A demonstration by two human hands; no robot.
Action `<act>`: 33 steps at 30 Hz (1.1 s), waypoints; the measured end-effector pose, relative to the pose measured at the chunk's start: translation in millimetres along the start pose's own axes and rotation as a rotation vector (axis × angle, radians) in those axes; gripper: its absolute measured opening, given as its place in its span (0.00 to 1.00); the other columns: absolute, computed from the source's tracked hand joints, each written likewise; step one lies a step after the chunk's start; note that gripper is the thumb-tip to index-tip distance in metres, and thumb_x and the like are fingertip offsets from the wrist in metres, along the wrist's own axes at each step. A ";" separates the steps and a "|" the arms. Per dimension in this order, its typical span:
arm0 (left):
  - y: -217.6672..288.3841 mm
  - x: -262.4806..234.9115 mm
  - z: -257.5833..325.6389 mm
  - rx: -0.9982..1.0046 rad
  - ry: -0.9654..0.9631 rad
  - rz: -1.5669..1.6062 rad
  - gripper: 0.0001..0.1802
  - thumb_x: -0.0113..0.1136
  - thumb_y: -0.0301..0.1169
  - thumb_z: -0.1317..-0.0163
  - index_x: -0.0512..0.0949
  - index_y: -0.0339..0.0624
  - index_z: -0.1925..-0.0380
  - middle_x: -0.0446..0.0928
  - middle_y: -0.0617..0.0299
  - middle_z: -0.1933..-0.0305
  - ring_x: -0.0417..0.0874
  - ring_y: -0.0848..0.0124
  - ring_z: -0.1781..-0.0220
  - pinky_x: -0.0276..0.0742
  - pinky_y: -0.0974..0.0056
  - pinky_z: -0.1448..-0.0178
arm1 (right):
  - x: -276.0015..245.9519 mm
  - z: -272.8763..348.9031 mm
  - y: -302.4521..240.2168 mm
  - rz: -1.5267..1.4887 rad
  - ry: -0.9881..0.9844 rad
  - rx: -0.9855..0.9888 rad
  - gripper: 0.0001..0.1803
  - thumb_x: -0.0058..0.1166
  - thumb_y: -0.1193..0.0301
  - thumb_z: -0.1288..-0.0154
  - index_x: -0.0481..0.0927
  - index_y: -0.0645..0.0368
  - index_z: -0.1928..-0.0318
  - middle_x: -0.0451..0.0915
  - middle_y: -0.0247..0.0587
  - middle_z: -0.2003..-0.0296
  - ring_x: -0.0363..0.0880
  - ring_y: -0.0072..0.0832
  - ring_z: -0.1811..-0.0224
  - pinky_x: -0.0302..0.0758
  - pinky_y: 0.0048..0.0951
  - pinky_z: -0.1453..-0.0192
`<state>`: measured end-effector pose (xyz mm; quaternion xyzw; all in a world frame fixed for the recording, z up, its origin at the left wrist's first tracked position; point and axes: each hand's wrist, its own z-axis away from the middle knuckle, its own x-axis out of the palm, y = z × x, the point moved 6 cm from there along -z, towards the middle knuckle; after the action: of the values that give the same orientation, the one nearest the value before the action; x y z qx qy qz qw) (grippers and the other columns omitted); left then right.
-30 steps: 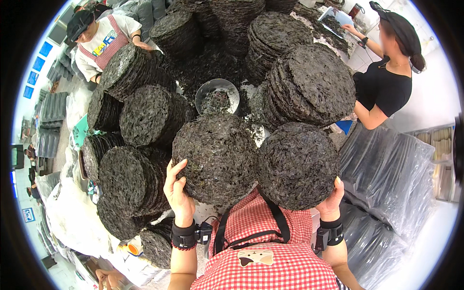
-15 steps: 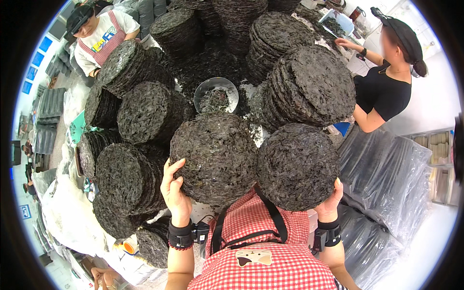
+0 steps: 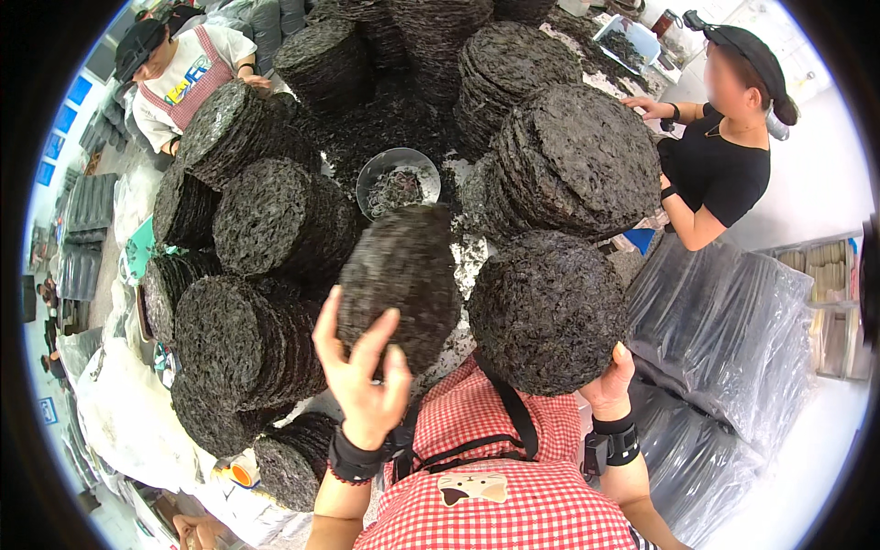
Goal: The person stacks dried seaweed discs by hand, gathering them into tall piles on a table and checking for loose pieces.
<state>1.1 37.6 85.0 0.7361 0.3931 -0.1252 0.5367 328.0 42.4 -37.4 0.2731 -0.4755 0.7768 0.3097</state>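
Note:
A round, dark dried seaweed cake (image 3: 399, 284) stands tilted in front of me, smeared by motion and looking narrower. My left hand (image 3: 367, 385) is at its lower left edge, fingers spread apart; whether they bear its weight I cannot tell. My right hand (image 3: 610, 380) grips the lower right edge of a second seaweed cake (image 3: 550, 312), which faces me nearly flat-on, thumb at the rim and the other fingers mostly hidden behind it. Beyond the two cakes, a round metal bowl (image 3: 374, 174) holds loose seaweed bits.
Tall seaweed stacks surround the table, including a left stack (image 3: 225, 344) and a right stack (image 3: 577, 160). Co-workers stand at far left (image 3: 197, 69) and far right (image 3: 724, 165). Plastic-wrapped bundles (image 3: 724, 321) lie at right. A blue tray (image 3: 632, 41) sits far right.
The left cake has turned from flat-on to tilted, and my left hand has moved right, its fingers spreading. My right hand still grips its cake. The far-right person's raised hand has come down to a stack.

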 end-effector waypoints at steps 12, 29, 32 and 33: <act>54.6 36.2 7.6 0.099 -0.107 -0.048 0.23 0.68 0.26 0.54 0.82 0.46 0.54 0.54 0.35 0.30 0.69 0.43 0.36 0.72 0.55 0.39 | 5.7 0.9 1.8 0.021 -0.037 -0.017 0.39 0.66 0.57 0.49 0.69 0.61 0.38 0.74 0.45 0.42 0.73 0.41 0.40 0.68 0.45 0.34; 48.2 62.6 13.7 0.032 -0.462 0.303 0.20 0.69 0.35 0.48 0.82 0.40 0.55 0.69 0.42 0.39 0.76 0.49 0.42 0.74 0.54 0.42 | 43.4 1.3 4.9 0.130 -0.030 -0.030 0.37 0.66 0.73 0.50 0.66 0.66 0.39 0.75 0.42 0.46 0.75 0.32 0.44 0.70 0.34 0.36; 44.5 53.0 11.1 0.013 -0.419 0.322 0.17 0.65 0.32 0.45 0.82 0.38 0.55 0.69 0.42 0.40 0.77 0.50 0.45 0.73 0.57 0.42 | 36.6 1.0 6.5 0.117 -0.042 -0.008 0.37 0.66 0.69 0.50 0.67 0.64 0.39 0.76 0.43 0.47 0.74 0.35 0.43 0.69 0.37 0.36; 40.8 48.7 10.8 -0.021 -0.384 0.336 0.16 0.64 0.31 0.44 0.81 0.37 0.56 0.69 0.42 0.40 0.77 0.51 0.45 0.73 0.58 0.42 | 32.7 1.0 5.7 0.115 -0.043 -0.009 0.37 0.66 0.69 0.50 0.67 0.64 0.39 0.76 0.43 0.47 0.74 0.35 0.43 0.69 0.37 0.36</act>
<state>64.9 44.9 79.5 0.7482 0.1576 -0.1675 0.6223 302.4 46.7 -16.8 0.2605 -0.5003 0.7852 0.2554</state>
